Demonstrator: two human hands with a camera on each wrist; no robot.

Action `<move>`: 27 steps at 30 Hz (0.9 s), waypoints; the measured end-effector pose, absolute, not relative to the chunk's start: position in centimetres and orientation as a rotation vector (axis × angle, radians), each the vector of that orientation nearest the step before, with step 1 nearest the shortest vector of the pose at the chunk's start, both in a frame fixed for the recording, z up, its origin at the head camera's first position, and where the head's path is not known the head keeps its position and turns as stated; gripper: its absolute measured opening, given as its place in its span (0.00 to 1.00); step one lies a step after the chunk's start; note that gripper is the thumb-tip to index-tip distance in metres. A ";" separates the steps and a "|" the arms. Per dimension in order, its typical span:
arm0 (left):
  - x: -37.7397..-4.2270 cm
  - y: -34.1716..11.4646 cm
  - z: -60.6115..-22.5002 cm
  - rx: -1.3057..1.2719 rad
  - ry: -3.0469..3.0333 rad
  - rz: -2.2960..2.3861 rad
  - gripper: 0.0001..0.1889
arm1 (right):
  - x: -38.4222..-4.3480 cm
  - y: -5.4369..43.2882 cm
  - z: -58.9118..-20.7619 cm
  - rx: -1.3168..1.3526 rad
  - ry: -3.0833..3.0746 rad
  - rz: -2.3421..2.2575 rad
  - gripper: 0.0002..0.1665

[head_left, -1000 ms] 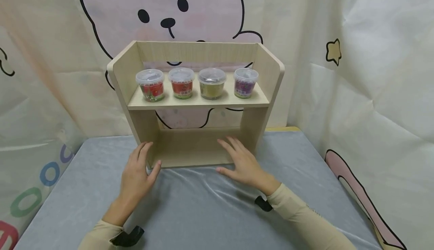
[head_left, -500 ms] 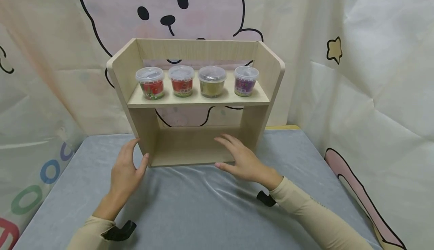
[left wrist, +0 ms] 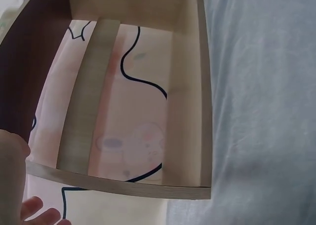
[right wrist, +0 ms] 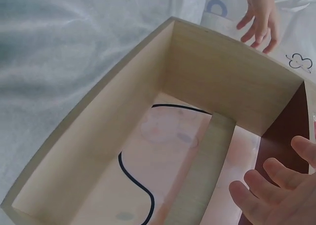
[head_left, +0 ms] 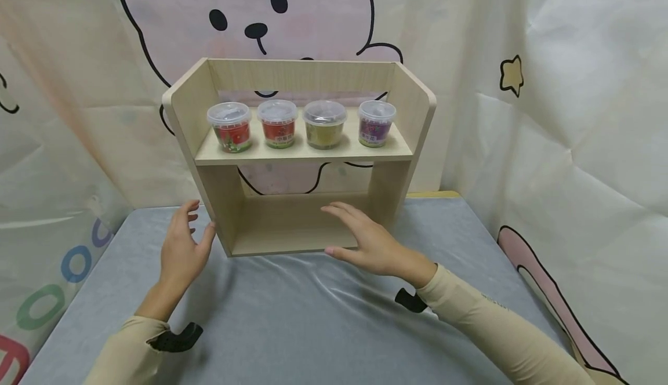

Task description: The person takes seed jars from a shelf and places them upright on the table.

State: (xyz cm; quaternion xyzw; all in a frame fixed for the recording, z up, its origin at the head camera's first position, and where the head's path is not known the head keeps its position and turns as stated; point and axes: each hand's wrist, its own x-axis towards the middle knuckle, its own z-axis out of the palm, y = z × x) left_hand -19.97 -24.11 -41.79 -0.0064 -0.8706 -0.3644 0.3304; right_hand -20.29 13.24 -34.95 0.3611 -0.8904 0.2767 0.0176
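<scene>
A pale wooden two-tier shelf (head_left: 302,160) stands on the cloth-covered table. On its upper board sit two red-labelled lidded cups (head_left: 229,130) (head_left: 278,132), a yellowish one (head_left: 325,134) and a purple one (head_left: 376,130), all with clear lids. My left hand (head_left: 181,260) is just outside the shelf's left side panel, fingers loosely bent, holding nothing. In front of the lower compartment, my right hand (head_left: 373,249) reaches toward the left with fingers extended and thumb apart, also holding nothing. The right wrist view shows my left hand (right wrist: 261,20) beyond the side panel.
A grey-blue cloth (head_left: 292,321) covers the table. Behind and on both sides hang pale printed curtains (head_left: 574,141) with cartoon shapes. A yellow strip (head_left: 435,194) shows at the table's back edge. Each sleeved wrist carries a black mount (head_left: 177,338).
My left hand has moved left, from in front of the shelf's lower left corner to outside its side panel. My right hand has shifted slightly left. The cups stay put.
</scene>
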 end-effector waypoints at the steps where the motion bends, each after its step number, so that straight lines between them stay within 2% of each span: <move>1: -20.2 -24.2 -41.7 -0.019 -2.286 -0.960 0.28 | -20.3 13.2 -34.8 1.132 -2.766 0.868 0.45; 12: -21.8 -25.1 -40.9 -0.076 -2.331 -0.986 0.29 | -21.1 12.0 -33.3 1.278 -2.665 0.960 0.43; 27: -22.3 -24.6 -40.6 -0.121 -2.383 -0.934 0.33 | -21.6 10.0 -30.3 1.314 -2.624 1.206 0.39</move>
